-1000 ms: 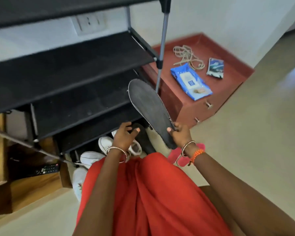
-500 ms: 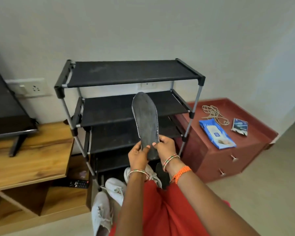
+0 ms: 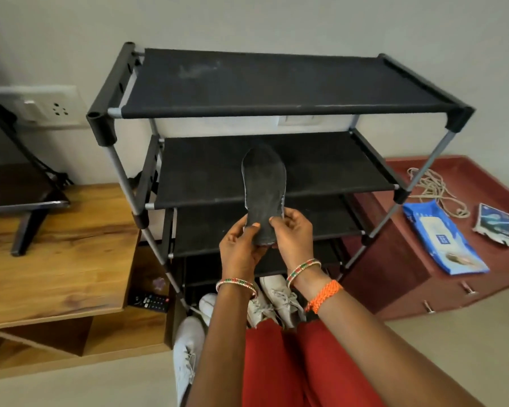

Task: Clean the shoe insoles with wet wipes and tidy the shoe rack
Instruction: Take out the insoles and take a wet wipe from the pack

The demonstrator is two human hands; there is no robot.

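A dark grey insole (image 3: 264, 189) stands upright in front of the black shoe rack (image 3: 276, 107). My left hand (image 3: 240, 248) and my right hand (image 3: 293, 236) both pinch its lower end, thumbs on its front face. The rack's fabric shelves hold nothing that I can see. A blue pack of wet wipes (image 3: 444, 239) lies on the red cabinet (image 3: 394, 259) to the right. White sneakers (image 3: 276, 301) sit on the floor under the rack, and another white sneaker (image 3: 187, 348) lies to their left.
A coil of laces (image 3: 435, 186) and a torn packet (image 3: 494, 227) lie on the red cabinet. A wooden TV stand (image 3: 59, 248) is at the left with a screen's foot (image 3: 27, 230) on it and a remote (image 3: 150, 301) on its lower shelf.
One second ago only my right hand held the insole, tilted, with the view low. My left hand has joined it, the insole is upright, and the view has lifted to the whole rack.
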